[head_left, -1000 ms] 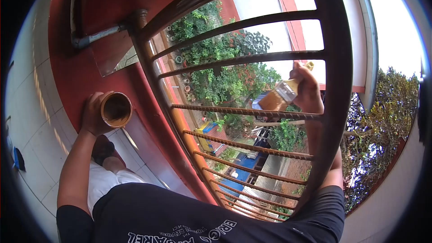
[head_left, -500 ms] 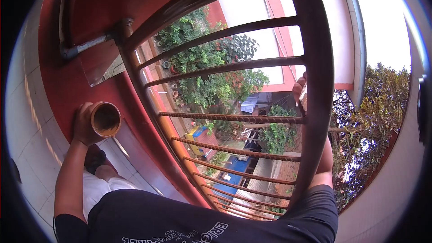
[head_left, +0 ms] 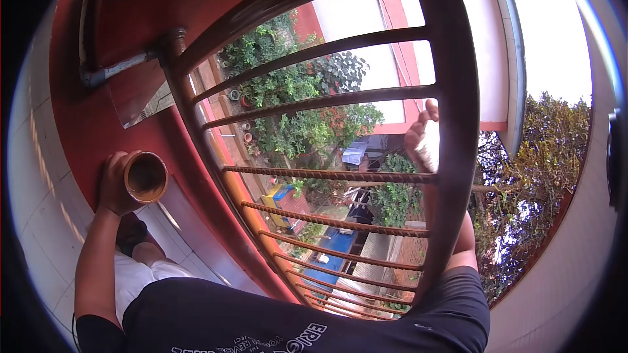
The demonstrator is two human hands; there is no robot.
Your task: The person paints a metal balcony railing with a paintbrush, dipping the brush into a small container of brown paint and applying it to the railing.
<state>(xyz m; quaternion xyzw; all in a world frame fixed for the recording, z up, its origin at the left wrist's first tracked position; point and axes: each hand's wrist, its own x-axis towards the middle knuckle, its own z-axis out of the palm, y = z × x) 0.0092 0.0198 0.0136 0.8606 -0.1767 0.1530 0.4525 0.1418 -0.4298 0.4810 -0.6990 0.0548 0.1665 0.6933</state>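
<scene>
My left hand (head_left: 116,180) is wrapped around a small terracotta pot (head_left: 148,178). Its round mouth faces me, and dark contents or a shaded bottom show inside. The pot is held beside the red wall ledge, left of the metal railing. My right arm reaches past the thick top rail of the brown metal railing (head_left: 454,91). On the rail's far side, my right hand (head_left: 422,134) shows with bent fingers around a bright, whitish patch. Glare and the rail hide part of this hand, so I cannot make out what that patch is.
Ribbed bars (head_left: 327,173) cross in front of a drop to a yard with green plants (head_left: 288,98), several pots and a blue surface (head_left: 339,252). A grey pipe (head_left: 124,70) runs along the red wall (head_left: 75,111). White floor tiles (head_left: 42,209) lie at left.
My right hand has come further out from behind the top rail, toward the left, and more of its fingers show. The left hand still holds the pot; the view has shifted slightly.
</scene>
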